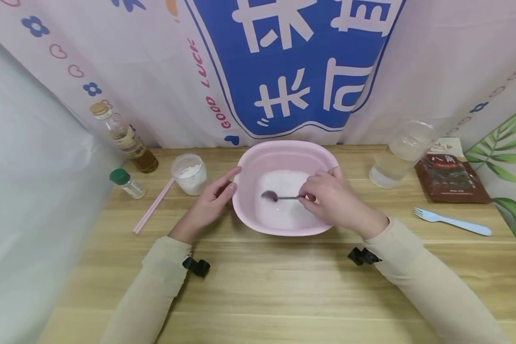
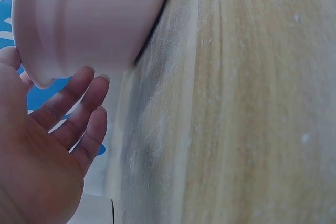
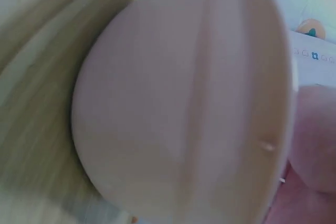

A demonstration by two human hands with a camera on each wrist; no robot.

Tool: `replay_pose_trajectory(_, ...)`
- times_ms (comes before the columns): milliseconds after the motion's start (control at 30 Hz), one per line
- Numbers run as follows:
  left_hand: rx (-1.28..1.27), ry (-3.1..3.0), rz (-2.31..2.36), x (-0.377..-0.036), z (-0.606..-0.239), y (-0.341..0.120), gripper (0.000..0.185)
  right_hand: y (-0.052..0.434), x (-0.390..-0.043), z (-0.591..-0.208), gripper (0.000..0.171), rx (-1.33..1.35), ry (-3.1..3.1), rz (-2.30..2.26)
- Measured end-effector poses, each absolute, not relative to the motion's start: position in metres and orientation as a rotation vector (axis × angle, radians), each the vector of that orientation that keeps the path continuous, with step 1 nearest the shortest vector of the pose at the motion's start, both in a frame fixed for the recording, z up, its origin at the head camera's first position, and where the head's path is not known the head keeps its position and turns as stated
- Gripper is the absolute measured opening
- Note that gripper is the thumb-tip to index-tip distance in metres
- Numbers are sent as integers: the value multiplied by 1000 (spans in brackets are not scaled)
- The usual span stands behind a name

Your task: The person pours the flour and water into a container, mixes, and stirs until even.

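Pink oval plastic basin (image 1: 284, 157) frame centre on wooden table (image 1: 258, 286); small metal spoon (image 1: 275, 196) inside; white-powder plastic cup (image 1: 190, 174) left; clear water-filled cup (image 1: 397, 155) right; pale blue plastic fork (image 1: 453, 221) lower right.

Head above, wrists close, basin (image 1: 284, 157) shared

- A makeshift home cooking corner, set up for food preparation rather than a fitted kitchen.
- A wood-grain surface (image 1: 258, 286) carries a pink basin (image 1: 284, 157) at the centre.
- At far left stand a bottle of brown liquid (image 1: 124, 138), a small green-capped shaker (image 1: 128, 183) and a cup of white powder (image 1: 190, 174).
- At right lie a clear water cup (image 1: 402, 153), a dark food packet (image 1: 451, 177) and a pale blue plastic fork (image 1: 453, 221).
- A printed cloth backdrop (image 1: 292, 62) with flowers and hearts hangs behind instead of a wall.
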State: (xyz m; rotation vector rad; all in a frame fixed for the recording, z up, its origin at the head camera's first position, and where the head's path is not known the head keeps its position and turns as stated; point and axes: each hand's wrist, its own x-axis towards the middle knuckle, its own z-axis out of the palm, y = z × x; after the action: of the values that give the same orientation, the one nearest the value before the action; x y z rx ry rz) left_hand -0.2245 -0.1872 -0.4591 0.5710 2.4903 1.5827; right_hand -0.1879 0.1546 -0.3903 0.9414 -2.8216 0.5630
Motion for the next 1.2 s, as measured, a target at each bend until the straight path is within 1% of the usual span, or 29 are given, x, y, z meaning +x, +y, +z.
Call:
replay_pose_trajectory(100, 572, 2491, 1581, -224, -459, -188, 51, 164, -180, -385, 6, 999, -2857, 606)
replay_pose_trajectory(200, 561, 2495, 1578, -224, -458, -189, 51, 179, -173, -378, 8, 996, -2865, 622)
replay_pose_trajectory(300, 547, 2504, 1565, -223, -457, -190, 51, 195, -170, -372, 10, 919, -2842, 574)
replay_pose_trajectory(400, 540, 2504, 1562, -222, -457, -191, 51, 203, -172, -372, 7, 799, -2808, 492)
replay_pose_trajectory(500, 541, 2504, 1561, -222, -458, -191, 51, 201, -179, -377, 5, 699, -2786, 438)
replay_pose_trajectory(567, 547, 2499, 1564, -222, -459, -190, 51, 194, -184, -381, 4, 681, -2784, 441)
replay_pose_trajectory(700, 564, 2491, 1570, -223, -460, -188, 51, 176, -190, -389, 4, 775, -2779, 492)
replay_pose_trajectory(800, 567, 2491, 1570, -223, -460, -187, 51, 169, -187, -391, 4, 887, -2793, 537)
replay_pose_trajectory(967, 560, 2498, 1556, -223, -457, -186, 51, 179, -175, -383, 7, 998, -2846, 621)
replay_pose_trajectory(1067, 558, 2502, 1546, -223, -455, -186, 51, 194, -170, -375, 7, 976, -2867, 620)
replay_pose_trajectory(1200, 552, 2501, 1543, -224, -454, -186, 52, 209, -169, -371, 6, 847, -2839, 541)
